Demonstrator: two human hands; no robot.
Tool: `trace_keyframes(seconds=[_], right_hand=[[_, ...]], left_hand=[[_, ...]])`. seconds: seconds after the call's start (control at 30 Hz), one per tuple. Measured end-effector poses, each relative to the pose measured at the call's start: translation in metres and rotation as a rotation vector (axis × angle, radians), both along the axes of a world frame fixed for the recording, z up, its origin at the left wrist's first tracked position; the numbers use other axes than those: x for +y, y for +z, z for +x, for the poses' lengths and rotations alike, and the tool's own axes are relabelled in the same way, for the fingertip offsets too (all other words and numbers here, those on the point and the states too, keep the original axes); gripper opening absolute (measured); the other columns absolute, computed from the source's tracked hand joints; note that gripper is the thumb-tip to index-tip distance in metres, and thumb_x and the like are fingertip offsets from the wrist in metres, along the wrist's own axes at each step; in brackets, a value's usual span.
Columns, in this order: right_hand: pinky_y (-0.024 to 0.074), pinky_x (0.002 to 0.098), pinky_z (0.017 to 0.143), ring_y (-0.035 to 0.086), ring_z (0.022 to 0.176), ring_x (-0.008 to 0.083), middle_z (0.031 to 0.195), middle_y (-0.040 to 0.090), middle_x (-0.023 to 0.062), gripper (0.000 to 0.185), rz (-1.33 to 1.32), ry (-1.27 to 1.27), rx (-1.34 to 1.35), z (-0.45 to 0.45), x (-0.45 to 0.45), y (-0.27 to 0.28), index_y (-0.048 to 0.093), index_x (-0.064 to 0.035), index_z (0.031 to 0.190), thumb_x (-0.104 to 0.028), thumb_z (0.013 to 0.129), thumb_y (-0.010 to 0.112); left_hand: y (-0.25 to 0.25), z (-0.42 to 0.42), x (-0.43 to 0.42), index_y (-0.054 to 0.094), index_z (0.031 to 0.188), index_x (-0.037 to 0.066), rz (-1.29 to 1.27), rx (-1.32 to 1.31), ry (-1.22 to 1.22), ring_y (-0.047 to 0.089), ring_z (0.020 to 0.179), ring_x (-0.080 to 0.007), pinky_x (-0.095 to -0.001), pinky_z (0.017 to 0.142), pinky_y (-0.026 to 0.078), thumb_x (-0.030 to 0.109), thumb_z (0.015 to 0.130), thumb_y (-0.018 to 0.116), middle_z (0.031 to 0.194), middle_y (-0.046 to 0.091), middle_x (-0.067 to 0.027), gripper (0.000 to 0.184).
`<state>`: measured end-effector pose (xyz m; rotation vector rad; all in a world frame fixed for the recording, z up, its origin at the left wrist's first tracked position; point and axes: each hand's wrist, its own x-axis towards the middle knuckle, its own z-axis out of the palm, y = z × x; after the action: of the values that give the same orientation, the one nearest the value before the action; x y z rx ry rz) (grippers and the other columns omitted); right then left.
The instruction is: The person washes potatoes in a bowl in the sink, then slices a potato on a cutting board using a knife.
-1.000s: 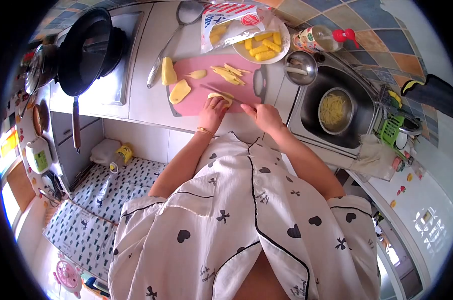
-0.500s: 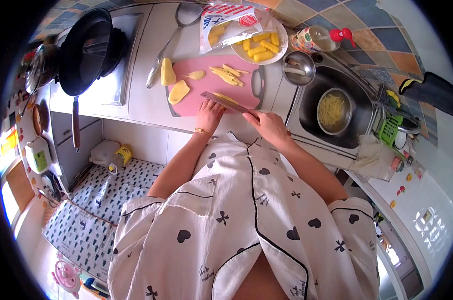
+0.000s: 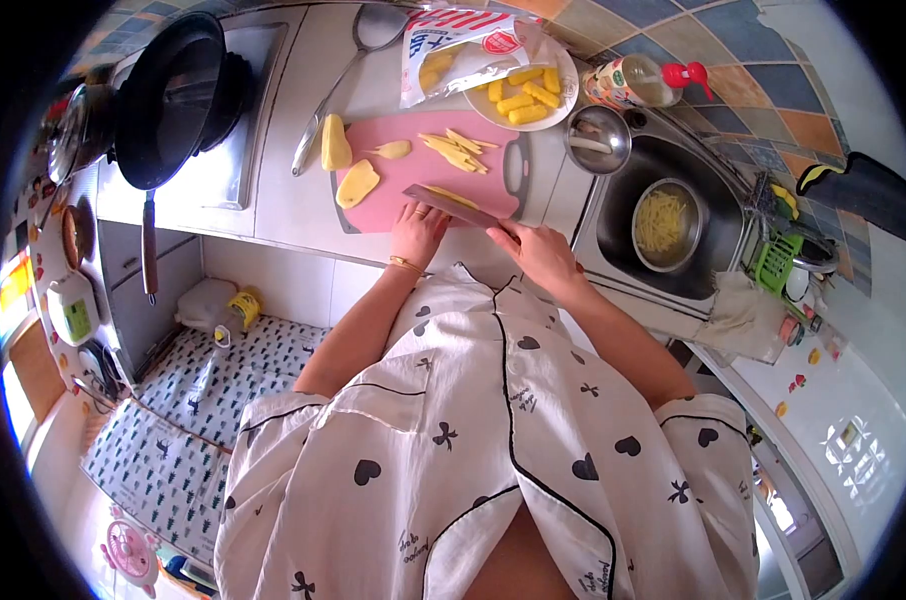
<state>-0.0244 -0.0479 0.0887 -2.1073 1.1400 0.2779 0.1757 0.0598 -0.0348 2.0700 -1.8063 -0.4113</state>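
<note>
A kitchen knife (image 3: 455, 207) is in my right hand (image 3: 545, 255), its blade low over the pink cutting board (image 3: 393, 215). My left hand (image 3: 418, 232) is at the board's near edge, fingers bent and together against the blade's near side; what lies under them is hidden. Yellow potato strips (image 3: 451, 194) show just beyond the blade. Farther up the board is a pile of cut potato strips (image 3: 455, 152). At its left are a peeled potato piece (image 3: 335, 145), a flat potato slice (image 3: 358, 185) and a small thin slice (image 3: 394, 150).
A steel bowl of pale strips (image 3: 665, 226) stands in the sink (image 3: 613, 235) at right. Behind the board are a plate (image 3: 570, 98) of yellow sticks, an opened bag (image 3: 453, 55), a small metal bowl (image 3: 598, 140) and a bottle (image 3: 633, 82). A spatula (image 3: 338, 90) and wok (image 3: 168, 100) are left.
Both hands and the knife stay almost in place. The view has shifted very slightly; nothing else has visibly moved.
</note>
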Motion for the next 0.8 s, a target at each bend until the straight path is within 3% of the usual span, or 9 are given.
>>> trace_keyframes(seconds=[0.23,0.33,0.53,0.8], right_hand=[[0.0532,0.0469,0.066,0.066,0.071,0.0372,0.073,0.067,0.016,0.05,-0.033,-0.007,-0.004,0.0,0.005,-0.013,0.067,-0.0112,0.103,-0.055,0.095,0.044],[0.0522,0.0455,0.067,0.065,0.071,0.0387,0.076,0.067,0.0193,0.046,-0.034,0.004,0.05,0.008,0.006,-0.027,0.069,-0.015,0.11,-0.052,0.095,0.047],[0.0528,0.0464,0.068,0.066,0.073,0.039,0.075,0.068,0.0168,0.054,0.004,-0.108,-0.139,-0.001,0.001,-0.05,0.071,-0.0122,0.104,-0.058,0.094,0.044],[0.0532,0.0462,0.069,0.067,0.074,0.0381,0.077,0.068,0.0182,0.053,0.033,-0.068,-0.081,-0.002,0.0,-0.013,0.07,-0.0118,0.106,-0.057,0.094,0.044]], left_hand=[[-0.005,0.0,0.001,0.066,0.107,0.016,-0.012,0.002,0.004,0.056,0.108,-0.026,-0.0401,0.09,0.046,0.024,0.08,0.067,0.116,0.06,-0.0048,0.027],[-0.004,0.0,0.001,0.066,0.106,0.016,0.004,0.008,0.009,0.056,0.107,-0.026,-0.0397,0.089,0.046,0.023,0.08,0.068,0.113,0.061,-0.0045,0.027],[0.006,0.002,-0.002,0.067,0.101,0.013,-0.023,0.126,0.006,0.057,0.103,-0.029,-0.0414,0.088,0.048,0.019,0.081,0.067,0.109,0.061,-0.0067,0.021],[-0.001,0.005,0.002,0.065,0.108,0.012,-0.007,0.162,0.033,0.054,0.107,-0.0306,-0.0422,0.091,0.047,0.018,0.08,0.068,0.113,0.06,-0.0073,0.028]])
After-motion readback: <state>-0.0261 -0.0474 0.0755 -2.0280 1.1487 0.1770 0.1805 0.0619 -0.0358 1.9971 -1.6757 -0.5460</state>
